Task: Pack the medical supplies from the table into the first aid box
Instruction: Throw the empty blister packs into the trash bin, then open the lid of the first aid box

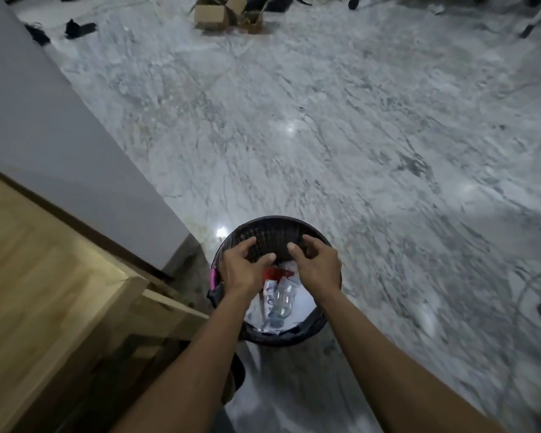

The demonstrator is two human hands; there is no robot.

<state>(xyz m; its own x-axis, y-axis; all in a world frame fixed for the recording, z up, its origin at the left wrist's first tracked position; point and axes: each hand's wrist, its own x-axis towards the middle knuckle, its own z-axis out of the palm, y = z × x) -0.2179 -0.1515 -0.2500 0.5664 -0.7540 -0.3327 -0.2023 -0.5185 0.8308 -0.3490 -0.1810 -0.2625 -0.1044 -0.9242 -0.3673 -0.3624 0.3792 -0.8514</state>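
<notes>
Both hands hang over a black mesh waste bin (275,232) standing on the marble floor (356,135); the left hand (242,265) and the right hand (317,265) are loosely spread, fingers curled, grasping nothing that shows. Neither the first aid box nor any supplies laid out for packing appear in this view, so how much has been packed cannot be read here; my judgement is that this is a side step, dropping waste, and not the packing itself. The bin holds white paper or lining (297,310), a red scrap (275,272) just under the hands, and what looks like a clear blister pack (280,300) lying across the middle; whether these are empty wrappers is unclear, the frame being blurred. A wooden bench (44,276) edge runs along the left; its top is out of sight. Open cardboard boxes (219,14) sit far off across the floor.
</notes>
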